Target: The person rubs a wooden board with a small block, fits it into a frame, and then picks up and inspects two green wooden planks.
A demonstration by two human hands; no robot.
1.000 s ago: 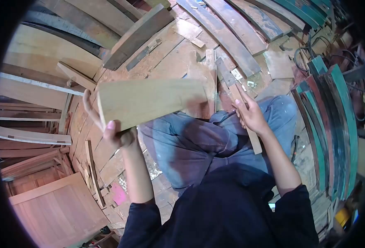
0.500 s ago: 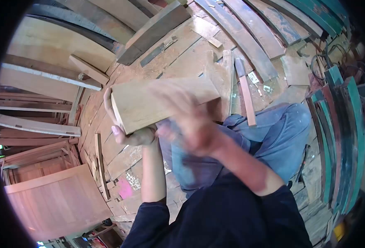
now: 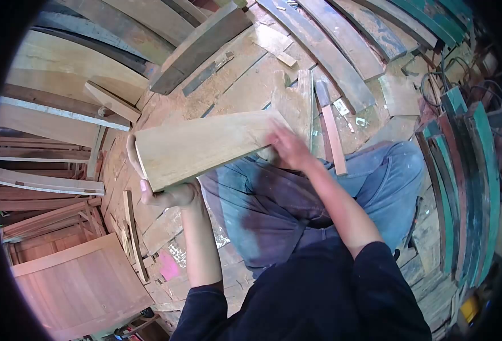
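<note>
Sawdust-strewn plank floor [image 3: 177, 111] with scattered wood.
Long boards [image 3: 319, 54] lie toward its far edge, small pale scraps [image 3: 341, 106] beside them; thin wooden strips [image 3: 133, 233] lie toward the left edge, near a pink patch [image 3: 168, 266].

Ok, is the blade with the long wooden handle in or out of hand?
Out of hand: the long-handled blade lies by the right leg; the right hand is at the wooden board.
</note>
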